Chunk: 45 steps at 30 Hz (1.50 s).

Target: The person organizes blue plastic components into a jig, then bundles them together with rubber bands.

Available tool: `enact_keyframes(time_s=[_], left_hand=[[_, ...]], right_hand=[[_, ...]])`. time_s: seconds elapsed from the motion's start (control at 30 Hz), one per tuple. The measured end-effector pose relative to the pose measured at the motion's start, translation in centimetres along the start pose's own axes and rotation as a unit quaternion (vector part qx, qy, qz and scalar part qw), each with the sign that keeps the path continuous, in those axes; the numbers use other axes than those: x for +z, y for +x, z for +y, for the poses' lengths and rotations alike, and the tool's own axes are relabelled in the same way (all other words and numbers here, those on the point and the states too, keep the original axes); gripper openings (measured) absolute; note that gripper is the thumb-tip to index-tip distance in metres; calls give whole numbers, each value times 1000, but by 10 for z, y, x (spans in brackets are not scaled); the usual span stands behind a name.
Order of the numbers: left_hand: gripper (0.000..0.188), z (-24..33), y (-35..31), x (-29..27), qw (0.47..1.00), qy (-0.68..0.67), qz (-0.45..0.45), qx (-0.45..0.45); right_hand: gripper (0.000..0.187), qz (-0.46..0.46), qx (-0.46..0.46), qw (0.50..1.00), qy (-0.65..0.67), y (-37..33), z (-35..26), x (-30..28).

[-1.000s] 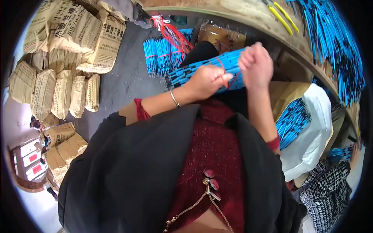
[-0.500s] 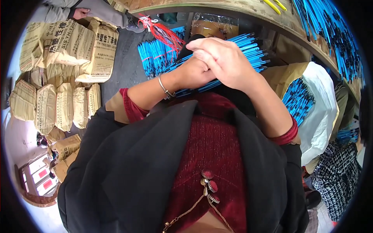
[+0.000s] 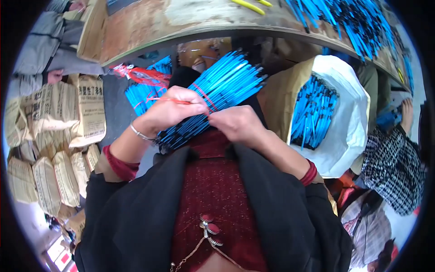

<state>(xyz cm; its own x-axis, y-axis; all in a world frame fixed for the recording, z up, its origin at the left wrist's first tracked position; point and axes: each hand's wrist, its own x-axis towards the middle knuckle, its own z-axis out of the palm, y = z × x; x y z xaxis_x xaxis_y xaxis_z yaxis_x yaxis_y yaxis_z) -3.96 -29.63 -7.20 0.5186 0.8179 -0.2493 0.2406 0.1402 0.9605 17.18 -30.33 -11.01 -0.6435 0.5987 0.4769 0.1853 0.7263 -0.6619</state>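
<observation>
Even daylight is filling the scene, casting only soft shadows. Fisheye distortion is bending the tabletop (image 3: 190, 22) edge into an arc, and a black rim is ringing the picture. The white sack (image 3: 353, 131) is glaring slightly; edges are blurring.

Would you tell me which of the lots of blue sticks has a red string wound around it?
The bundle held between the left hand and right hand. Those in the white sack and on the bench lie loose.
</observation>
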Motion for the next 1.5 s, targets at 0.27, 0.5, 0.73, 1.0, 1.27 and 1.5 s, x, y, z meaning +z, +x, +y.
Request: enact_keyframes(time_s=[0.27,0.5,0.73,1.0,1.27,1.5], left_hand=[[11,-7,-15,-7,981,161,-8,109],[18,22,5,-3,792,358,0,495],[14,19,11,-4,722,397,58,564],[14,2,2,-10,683,496,137,519],[24,-26,8,-25,875,294,82,375],[30,-20,6,-39,931,229,-45,279]], right_hand=[[27,-29,-2,997,74,47,4,-30],[29,-133,-79,984,-87,46,27,-10],[21,-115,36,985,124,38,42,-12],[10,-17,-5,999,-38,42,-14,-30],[5,-2,61,996,71,3,-13,-13],[17,-13,403,809,427,46,-38,-25]])
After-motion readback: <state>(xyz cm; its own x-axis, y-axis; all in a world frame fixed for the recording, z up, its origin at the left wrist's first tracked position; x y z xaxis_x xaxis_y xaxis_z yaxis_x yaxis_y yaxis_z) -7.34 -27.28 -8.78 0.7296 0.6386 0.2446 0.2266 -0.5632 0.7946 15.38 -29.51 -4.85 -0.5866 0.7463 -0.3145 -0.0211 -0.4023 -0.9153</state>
